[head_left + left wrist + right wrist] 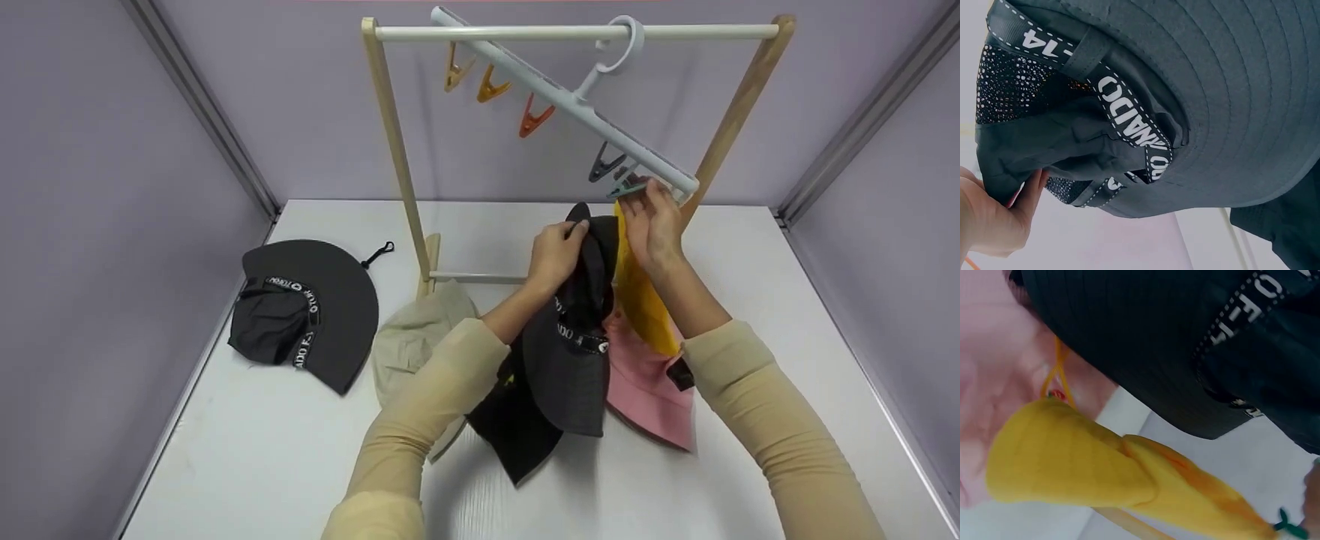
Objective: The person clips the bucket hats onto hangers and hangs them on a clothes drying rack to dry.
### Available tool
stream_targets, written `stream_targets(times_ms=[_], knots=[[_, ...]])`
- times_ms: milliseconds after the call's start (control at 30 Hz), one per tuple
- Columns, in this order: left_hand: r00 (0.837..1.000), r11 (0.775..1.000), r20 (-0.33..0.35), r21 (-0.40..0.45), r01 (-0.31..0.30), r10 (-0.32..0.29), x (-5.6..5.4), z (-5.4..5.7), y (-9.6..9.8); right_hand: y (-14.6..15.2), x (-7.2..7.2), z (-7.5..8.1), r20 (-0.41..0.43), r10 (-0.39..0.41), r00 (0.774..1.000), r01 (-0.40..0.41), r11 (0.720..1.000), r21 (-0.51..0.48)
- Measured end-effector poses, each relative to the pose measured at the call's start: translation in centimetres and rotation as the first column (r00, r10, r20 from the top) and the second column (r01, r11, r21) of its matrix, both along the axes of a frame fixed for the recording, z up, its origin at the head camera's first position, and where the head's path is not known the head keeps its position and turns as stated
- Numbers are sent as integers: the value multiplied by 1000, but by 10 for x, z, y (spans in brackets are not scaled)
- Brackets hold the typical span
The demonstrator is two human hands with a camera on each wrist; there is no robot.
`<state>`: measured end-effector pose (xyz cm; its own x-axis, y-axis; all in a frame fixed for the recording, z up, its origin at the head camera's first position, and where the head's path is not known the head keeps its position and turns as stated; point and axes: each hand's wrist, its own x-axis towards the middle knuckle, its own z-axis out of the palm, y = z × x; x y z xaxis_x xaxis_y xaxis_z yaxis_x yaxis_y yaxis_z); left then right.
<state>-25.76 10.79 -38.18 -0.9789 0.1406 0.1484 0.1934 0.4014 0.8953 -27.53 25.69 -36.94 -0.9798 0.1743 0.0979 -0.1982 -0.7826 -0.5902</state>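
My left hand [556, 255] pinches the crown of a dark grey brimmed hat [566, 367], which hangs brim down; the left wrist view shows its mesh panel [1008, 84] and lettered band. My right hand [654, 229] is raised to the low end of a white hanger [555, 94], its fingers on a teal clip [626, 189]. A yellow hat [641, 300] hangs just below that hand; what holds it up is hidden. The right wrist view shows a green leaf-shaped tip [1291, 526] on the yellow hat, close to the hand.
The hanger hooks over a rack's white bar [510, 33] and tilts down to the right, with several other coloured clips, including an orange clip [534, 118]. On the white table [225, 450] lie another dark hat [330, 300], a beige hat [420, 337], a black hat [517, 435] and a pink hat [652, 390].
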Motion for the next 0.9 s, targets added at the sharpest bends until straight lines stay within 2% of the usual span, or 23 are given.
stream_targets(times_ms=[133,267,400,567,667,800,900], knots=[[1000,1000,-5,-12,17,-17,3,2,4,2,3,-8,-89,85,992,-86,996,0],[999,999,-23,-17,28,-28,4,2,5,3,6,-11,-161,139,977,-137,990,21],[999,1000,-41,-20,18,-19,3,2,4,3,7,-11,-203,158,966,-146,987,73],[999,1000,-42,-27,-13,12,-1,2,5,4,6,-10,-236,153,960,-118,981,157],[999,999,-41,-36,-29,28,-3,2,7,4,6,-6,-193,127,973,-94,981,171],[998,999,-56,-31,-42,40,-5,2,9,2,9,4,-71,83,994,-70,984,164],[997,999,-68,-27,-45,43,-6,1,11,1,12,13,11,75,997,-76,986,150]])
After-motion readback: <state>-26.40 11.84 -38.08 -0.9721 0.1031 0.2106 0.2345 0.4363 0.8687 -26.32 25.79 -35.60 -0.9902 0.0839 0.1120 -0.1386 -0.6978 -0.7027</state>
